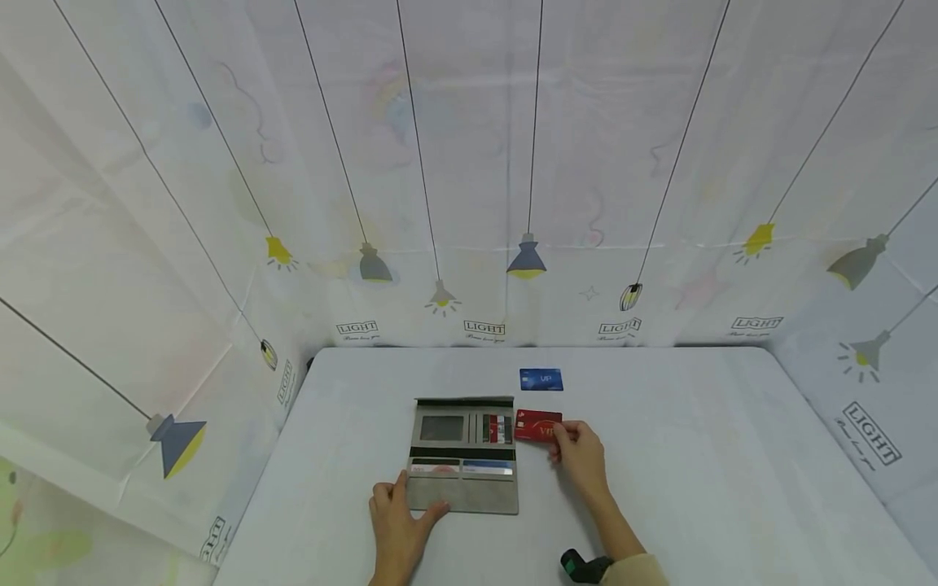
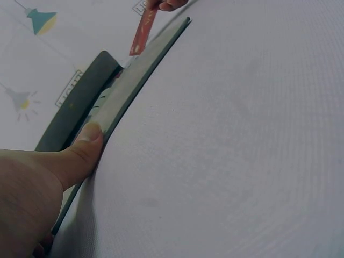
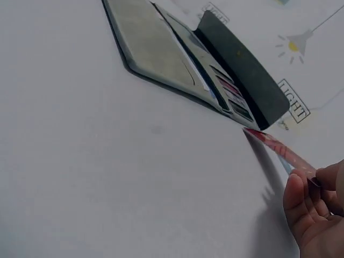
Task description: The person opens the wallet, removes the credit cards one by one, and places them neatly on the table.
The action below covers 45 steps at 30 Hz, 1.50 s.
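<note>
Left hand [image 1: 398, 518] pins open wallet [image 1: 463, 456], thumb pressing; right hand [image 1: 579, 452] pinches red card [image 1: 537, 426] — risk: card snags slot edge; wallet slides.

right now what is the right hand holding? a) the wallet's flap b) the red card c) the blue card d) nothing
b: the right hand pinches the red card by its edge, just beside the open wallet; the blue card lies apart on the table, farther back, and the left hand presses the wallet's near corner.
</note>
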Available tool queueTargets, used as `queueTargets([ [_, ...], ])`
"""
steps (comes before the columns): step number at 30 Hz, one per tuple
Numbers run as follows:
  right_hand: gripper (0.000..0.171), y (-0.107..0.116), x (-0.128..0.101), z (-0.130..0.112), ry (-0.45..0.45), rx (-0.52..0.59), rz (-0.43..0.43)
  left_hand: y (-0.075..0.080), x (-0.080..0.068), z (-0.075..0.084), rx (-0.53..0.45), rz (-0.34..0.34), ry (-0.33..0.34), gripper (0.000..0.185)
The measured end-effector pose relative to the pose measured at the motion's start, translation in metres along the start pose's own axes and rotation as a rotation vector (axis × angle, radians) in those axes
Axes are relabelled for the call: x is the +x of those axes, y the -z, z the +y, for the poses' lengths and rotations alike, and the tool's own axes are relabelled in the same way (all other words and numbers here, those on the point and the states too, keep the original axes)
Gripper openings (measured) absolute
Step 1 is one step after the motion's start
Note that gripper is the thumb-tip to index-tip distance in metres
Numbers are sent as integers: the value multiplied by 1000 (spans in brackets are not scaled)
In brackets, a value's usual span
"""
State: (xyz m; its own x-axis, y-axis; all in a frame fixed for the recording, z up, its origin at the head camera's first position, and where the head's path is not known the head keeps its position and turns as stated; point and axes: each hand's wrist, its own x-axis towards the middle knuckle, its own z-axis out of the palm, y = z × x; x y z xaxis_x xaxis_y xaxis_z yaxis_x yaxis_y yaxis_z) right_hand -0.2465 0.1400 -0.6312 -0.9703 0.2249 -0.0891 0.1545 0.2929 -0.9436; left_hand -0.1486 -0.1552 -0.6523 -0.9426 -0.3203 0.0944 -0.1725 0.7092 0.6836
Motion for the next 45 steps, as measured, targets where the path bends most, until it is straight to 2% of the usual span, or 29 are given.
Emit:
queueTargets([
  [8, 32, 6, 17, 6, -12, -20, 33, 0, -1, 1, 6, -14, 21, 99],
  [15, 35, 5, 24, 8, -42, 51, 36, 1, -1, 5, 8, -25, 43, 99],
  [19, 36, 4, 26, 7, -27, 74, 44, 1, 0, 4, 7, -22, 44, 99],
  [32, 29, 0, 31, 2, -23, -85, 93, 1, -1, 6, 4, -18, 44, 100],
  [45, 30, -5, 50, 3, -4, -214, 113, -1, -1, 0, 12, -8, 25, 100],
])
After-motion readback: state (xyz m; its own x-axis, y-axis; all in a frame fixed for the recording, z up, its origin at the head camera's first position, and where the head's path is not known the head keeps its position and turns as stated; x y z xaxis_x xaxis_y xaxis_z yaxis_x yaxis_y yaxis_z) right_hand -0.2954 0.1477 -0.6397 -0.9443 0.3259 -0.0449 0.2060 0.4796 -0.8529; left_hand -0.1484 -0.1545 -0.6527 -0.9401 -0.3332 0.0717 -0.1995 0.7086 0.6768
